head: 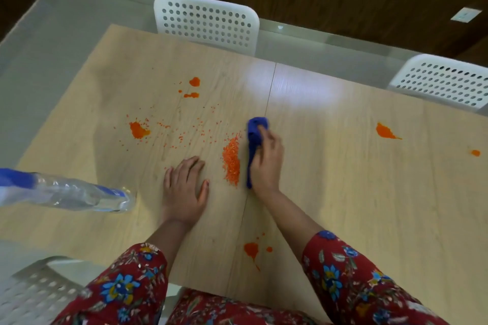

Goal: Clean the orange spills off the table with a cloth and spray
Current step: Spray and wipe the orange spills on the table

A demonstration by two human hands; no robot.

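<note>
Risk, scatter: The heap of orange grains (231, 161) lay just beside the blue cloth (254, 137). A fast or shallow sweep would likely have flung the grains among the loose specks to the left instead of gathering them.
Risk, smear: The orange blots at far left (138, 130), farther back (195, 82) and far right (385, 131) looked wet. A bunched cloth dragged through them dry could have spread streaks over the tabletop (343, 192).
Risk, sleeve: The near blot (250, 249) sat between the two forearms, near the right sleeve (343, 272). A pull toward the body could have put fabric in it.
Risk, bottle: The spray bottle (74, 192) stood on the tabletop's left side, near the left hand (184, 187) but apart from it. A careless reach might have tipped it.
Right hand (266, 163): It held the cloth down against the tabletop, with the cloth bunched into a long wad along the hand's left side.
Right fingers (262, 130): They were curled over the wad and gripping it, one fingertip lying on its far end. The underside of the grip was hidden.
Left fingers (190, 166): They were straight and lightly spread, flat on bare wood, with the thumb out toward the heap. They held nothing.
Cloth position: It was at mid-tabletop, on the right flank of the heap, touching it or very nearly; I could not tell which.
</note>
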